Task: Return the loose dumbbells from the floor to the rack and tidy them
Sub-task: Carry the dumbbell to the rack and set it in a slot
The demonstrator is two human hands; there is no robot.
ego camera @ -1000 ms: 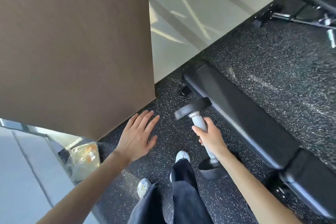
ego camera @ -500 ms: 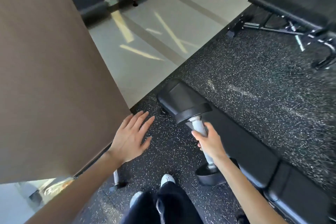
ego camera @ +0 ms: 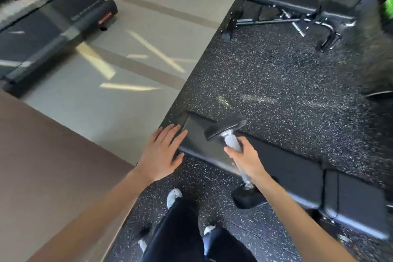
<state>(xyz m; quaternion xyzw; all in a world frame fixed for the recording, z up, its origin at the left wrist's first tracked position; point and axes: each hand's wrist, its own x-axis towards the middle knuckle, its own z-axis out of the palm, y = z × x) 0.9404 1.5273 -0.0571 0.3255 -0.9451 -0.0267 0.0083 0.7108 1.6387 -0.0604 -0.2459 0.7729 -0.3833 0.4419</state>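
Note:
My right hand point(ego camera: 246, 158) grips the silver handle of a black-headed dumbbell point(ego camera: 226, 127), held off the floor at waist height and tilted, one head up and forward, the other head down near my wrist. My left hand point(ego camera: 162, 153) is flat and open with fingers spread, holding nothing, hovering to the left of the dumbbell above the speckled black rubber floor point(ego camera: 287, 83). No dumbbell rack is in view.
A flat black bench point(ego camera: 297, 168) runs just right of my feet. A second bench point(ego camera: 297, 0) on a metal frame stands at the back right. A brown wall panel point(ego camera: 49, 166) fills the left. Two treadmills point(ego camera: 53, 25) sit on the grey floor beyond.
My view has swung right and forward: the brown panel has slid off to the left and treadmills and the far bench have come into sight. Both hands keep their pose, dumbbell still held.

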